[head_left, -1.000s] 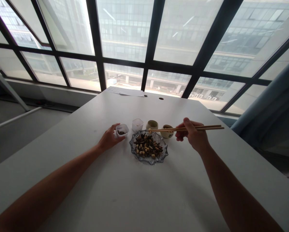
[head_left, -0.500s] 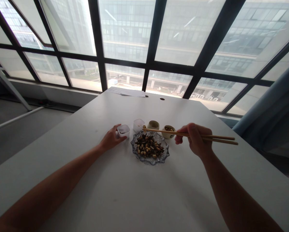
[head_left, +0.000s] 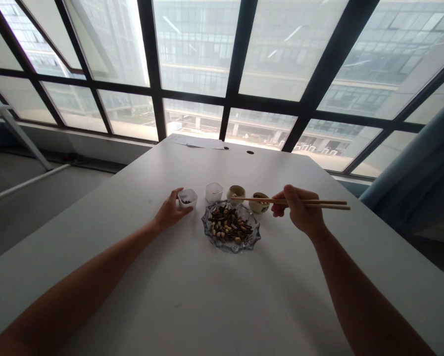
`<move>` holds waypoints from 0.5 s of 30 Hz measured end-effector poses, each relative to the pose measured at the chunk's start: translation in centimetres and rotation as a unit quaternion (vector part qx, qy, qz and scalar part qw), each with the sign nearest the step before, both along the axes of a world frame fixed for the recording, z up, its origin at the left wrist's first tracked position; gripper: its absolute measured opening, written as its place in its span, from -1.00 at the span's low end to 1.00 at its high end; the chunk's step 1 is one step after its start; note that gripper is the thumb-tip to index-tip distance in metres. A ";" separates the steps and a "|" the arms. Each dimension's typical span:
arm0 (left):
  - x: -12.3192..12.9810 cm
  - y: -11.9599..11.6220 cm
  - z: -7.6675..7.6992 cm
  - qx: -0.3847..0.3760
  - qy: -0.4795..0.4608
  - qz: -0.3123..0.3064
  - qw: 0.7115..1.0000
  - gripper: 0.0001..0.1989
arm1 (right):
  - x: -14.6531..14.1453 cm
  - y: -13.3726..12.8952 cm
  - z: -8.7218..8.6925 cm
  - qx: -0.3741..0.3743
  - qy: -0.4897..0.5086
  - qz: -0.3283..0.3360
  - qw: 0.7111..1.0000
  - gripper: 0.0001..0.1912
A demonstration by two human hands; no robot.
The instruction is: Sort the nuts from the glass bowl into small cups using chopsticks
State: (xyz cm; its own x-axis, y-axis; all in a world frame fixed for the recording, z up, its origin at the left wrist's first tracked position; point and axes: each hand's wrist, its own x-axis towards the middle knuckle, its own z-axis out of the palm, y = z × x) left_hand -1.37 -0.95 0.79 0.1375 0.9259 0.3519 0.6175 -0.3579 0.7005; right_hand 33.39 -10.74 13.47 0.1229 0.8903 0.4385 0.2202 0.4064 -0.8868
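Note:
My left hand (head_left: 172, 210) rests on the table with thumb and fingers around a small white plastic cup (head_left: 188, 199) that has dark bits in it. My right hand (head_left: 299, 207) grips a pair of wooden chopsticks (head_left: 327, 202), pointing left. Their tips reach the near side of an olive-green bowl (head_left: 236, 191), where a small pale piece, perhaps a nut, shows beside them. Below the chopsticks stands a scalloped glass dish (head_left: 251, 242) heaped with sunflower seeds and nuts. Another small bowl (head_left: 259, 206), with nuts inside, is partly covered by the chopsticks.
A second white plastic cup (head_left: 214, 192) stands between the held cup and the olive bowl. White paper sheets (head_left: 203, 143) lie at the far edge of the white table (head_left: 207, 296), near a cable hole (head_left: 250, 152). Windows rise behind; a blue curtain (head_left: 411, 173) hangs right.
The chopsticks have moved right, from above the dish's far left edge to the olive bowl, along with the small pale piece. My left hand and its cup have shifted slightly left.

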 end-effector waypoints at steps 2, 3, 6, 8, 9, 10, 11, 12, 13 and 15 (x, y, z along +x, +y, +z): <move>-0.7 0.5 0.2 -0.048 -0.001 0.005 0.999 -0.09 | 0.0 -0.5 0.2 0.016 -0.058 0.019 0.998 -0.46; -1.0 0.7 0.4 -0.066 0.003 0.005 0.998 -0.03 | 0.0 -0.6 0.3 0.018 -0.076 0.032 0.996 -0.45; -1.0 1.6 1.8 -0.052 0.044 0.015 0.998 0.08 | 0.2 -0.8 0.5 0.013 -0.097 0.054 0.994 -0.43; 0.3 2.1 3.5 0.016 0.092 0.020 0.995 0.03 | 0.4 -0.6 0.6 -0.012 -0.102 0.071 0.992 -0.41; 1.4 2.3 4.4 0.049 0.119 0.011 0.992 -0.03 | 0.5 -0.6 0.6 -0.032 -0.104 0.082 0.991 -0.40; 2.6 2.6 5.2 0.071 0.145 -0.011 0.987 -0.08 | 0.6 -0.5 0.6 -0.051 -0.103 0.092 0.989 -0.39; 4.1 3.0 6.0 0.082 0.167 -0.035 0.982 -0.12 | 0.7 -0.4 0.6 -0.067 -0.100 0.099 0.988 -0.39; 5.5 3.4 6.6 0.081 0.186 -0.057 0.978 -0.14 | 0.8 -0.3 0.6 -0.077 -0.092 0.102 0.987 -0.38; 6.9 3.9 7.1 0.069 0.202 -0.069 0.975 -0.16 | 0.9 -0.3 0.6 -0.082 -0.080 0.103 0.988 -0.37; 9.1 4.9 7.6 0.027 0.234 -0.073 0.969 -0.18 | 1.1 -0.2 0.7 -0.079 -0.054 0.102 0.990 -0.37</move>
State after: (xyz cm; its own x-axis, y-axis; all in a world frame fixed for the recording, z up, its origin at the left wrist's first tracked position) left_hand 7.74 3.99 8.34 0.4226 0.8661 0.2669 0.8027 -0.4944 0.3334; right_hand 34.50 -10.91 14.18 -0.1060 0.9504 0.2925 0.2447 0.3100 -0.9187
